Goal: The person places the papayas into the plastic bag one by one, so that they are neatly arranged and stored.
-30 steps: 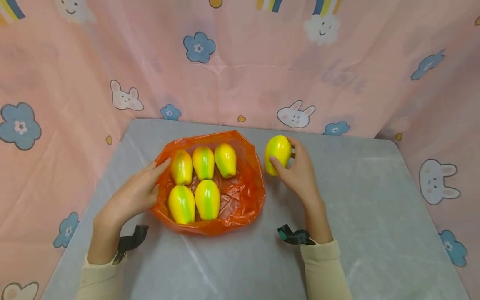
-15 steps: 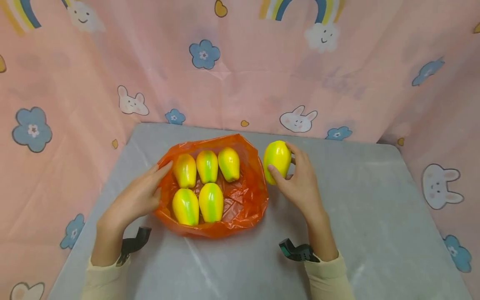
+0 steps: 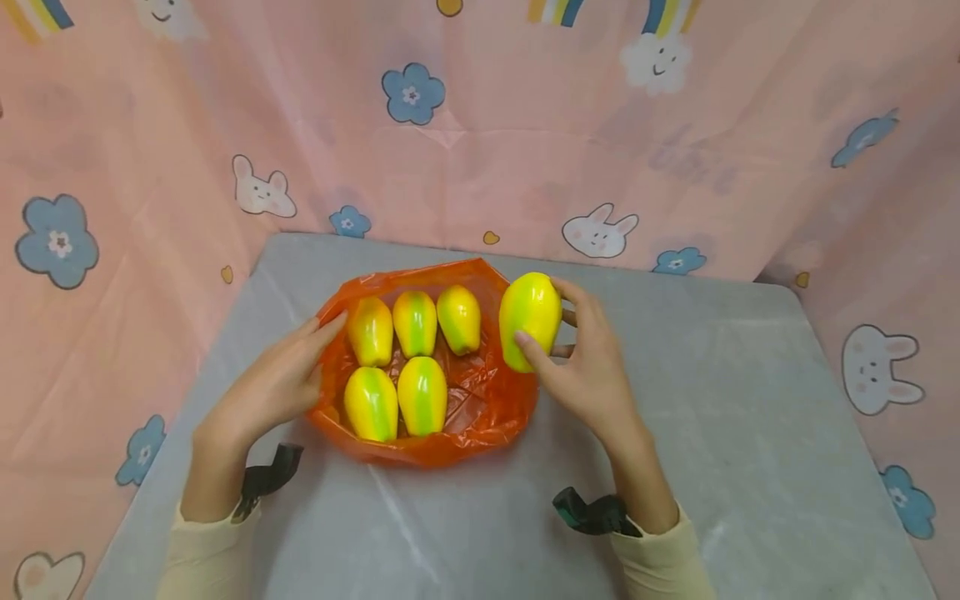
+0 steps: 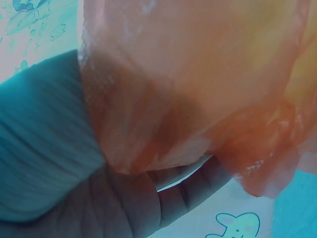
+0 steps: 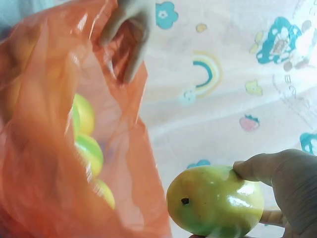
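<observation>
In the head view, an orange-red plastic bag stands on the table with its mouth spread wide. Several yellow papayas with green stripes lie inside it in two rows. My left hand holds the bag's left rim, with thumb and fingers on either side of the film; the left wrist view shows the film hiding part of that hand. Another papaya is gripped between the thumb and fingers of my right hand, raised at the bag's right rim. Its dark stem spot shows in the right wrist view.
The grey table extends to the right of the bag and in front of it. A pink patterned cloth hangs behind the table and along both sides. Each wrist wears a black camera mount.
My right hand has carried its papaya leftward, from beside the bag to over its right rim. My left hand stays at the left rim, and the papayas inside lie as before.
</observation>
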`<state>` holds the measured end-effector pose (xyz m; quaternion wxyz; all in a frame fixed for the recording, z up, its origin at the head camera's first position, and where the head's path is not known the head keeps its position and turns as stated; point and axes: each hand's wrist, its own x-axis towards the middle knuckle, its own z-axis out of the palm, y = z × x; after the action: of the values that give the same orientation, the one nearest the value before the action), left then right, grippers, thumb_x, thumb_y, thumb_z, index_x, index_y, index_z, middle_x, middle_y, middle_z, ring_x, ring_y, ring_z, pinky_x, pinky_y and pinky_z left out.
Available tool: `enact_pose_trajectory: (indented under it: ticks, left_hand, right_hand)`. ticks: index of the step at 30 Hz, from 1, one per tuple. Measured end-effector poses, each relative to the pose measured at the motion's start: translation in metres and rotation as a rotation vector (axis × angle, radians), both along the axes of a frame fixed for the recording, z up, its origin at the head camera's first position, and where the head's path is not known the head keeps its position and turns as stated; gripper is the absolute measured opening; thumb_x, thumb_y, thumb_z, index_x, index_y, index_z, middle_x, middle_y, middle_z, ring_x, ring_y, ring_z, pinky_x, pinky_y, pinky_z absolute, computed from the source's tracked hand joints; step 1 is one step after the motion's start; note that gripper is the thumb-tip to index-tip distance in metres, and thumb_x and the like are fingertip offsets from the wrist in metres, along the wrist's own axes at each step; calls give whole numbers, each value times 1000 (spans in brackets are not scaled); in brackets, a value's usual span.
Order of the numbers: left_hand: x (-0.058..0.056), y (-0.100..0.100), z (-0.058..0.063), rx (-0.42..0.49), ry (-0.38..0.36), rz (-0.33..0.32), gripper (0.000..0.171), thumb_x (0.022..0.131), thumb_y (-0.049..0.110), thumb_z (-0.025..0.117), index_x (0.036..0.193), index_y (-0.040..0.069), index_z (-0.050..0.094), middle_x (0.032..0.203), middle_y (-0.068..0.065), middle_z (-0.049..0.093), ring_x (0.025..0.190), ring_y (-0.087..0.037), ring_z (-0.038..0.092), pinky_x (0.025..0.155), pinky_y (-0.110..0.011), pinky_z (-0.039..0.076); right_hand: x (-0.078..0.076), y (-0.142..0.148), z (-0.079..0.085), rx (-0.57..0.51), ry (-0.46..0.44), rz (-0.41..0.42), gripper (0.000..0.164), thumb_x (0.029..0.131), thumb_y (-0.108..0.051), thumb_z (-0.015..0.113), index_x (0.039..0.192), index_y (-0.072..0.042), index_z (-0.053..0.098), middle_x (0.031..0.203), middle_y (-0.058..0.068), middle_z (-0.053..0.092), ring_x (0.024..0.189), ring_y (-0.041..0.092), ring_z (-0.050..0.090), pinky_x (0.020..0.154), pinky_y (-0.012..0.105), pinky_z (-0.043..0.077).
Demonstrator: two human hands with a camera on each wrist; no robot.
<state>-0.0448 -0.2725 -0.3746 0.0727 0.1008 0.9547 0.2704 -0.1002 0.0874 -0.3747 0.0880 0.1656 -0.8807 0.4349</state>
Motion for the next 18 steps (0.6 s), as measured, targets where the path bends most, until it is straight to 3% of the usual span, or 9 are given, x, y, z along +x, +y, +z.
enact_pose_trajectory:
  ticks: [7, 18]
  left_hand:
    - [-1, 1, 2, -6, -11, 5, 83, 86, -15, 58, 164, 1, 34, 172, -23, 32, 146, -47, 47, 113, -63, 49]
    - [-1, 2, 2, 0, -8, 7, 86, 84, -16, 59, 164, 1, 35, 171, -24, 33, 134, -44, 53, 108, -62, 54]
  right_hand:
    - [7, -19, 3, 19, -22, 55, 77, 90, -31, 82, 155, -14, 44, 147, 14, 54, 129, 39, 63, 82, 48, 68]
    - [13, -45, -19, 162, -124, 108, 77, 90, -39, 80, 151, -9, 45, 143, 12, 56, 117, 28, 60, 96, 46, 63]
